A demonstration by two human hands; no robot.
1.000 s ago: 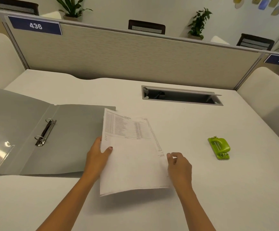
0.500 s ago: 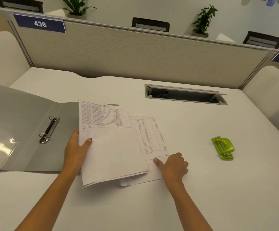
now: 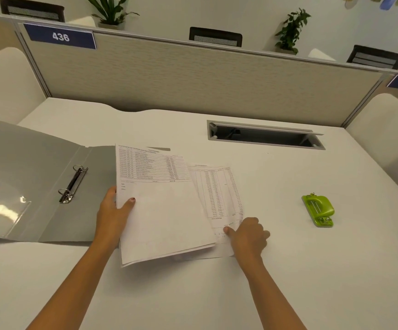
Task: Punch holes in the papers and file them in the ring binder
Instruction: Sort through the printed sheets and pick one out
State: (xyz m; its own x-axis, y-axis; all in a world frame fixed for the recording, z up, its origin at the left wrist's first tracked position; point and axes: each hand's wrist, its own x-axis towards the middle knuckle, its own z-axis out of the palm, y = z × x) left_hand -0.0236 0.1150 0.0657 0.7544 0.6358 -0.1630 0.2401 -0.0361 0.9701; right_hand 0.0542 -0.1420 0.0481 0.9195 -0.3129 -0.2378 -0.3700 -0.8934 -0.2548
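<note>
A: Papers [image 3: 169, 210] — where are they?

B: On the white desk [image 3: 288, 270], just right of the open grey ring binder [image 3: 38, 177]. The top sheets overlap the binder's right cover and hide its edge. The left hand [image 3: 113, 215] pinches their left edge, thumb on top, the other fingers hidden underneath.

A: And the right hand [image 3: 248, 236]?

B: Loosely curled, one fingertip pressing a lower sheet [image 3: 217, 194] flat where it sticks out to the right. It clamps nothing.

A: Can you read the print?

B: No, only blurred table rows. The binder's left cover is cut off by the frame. The green hole punch [image 3: 319, 210] sits well right of the papers, untouched.
</note>
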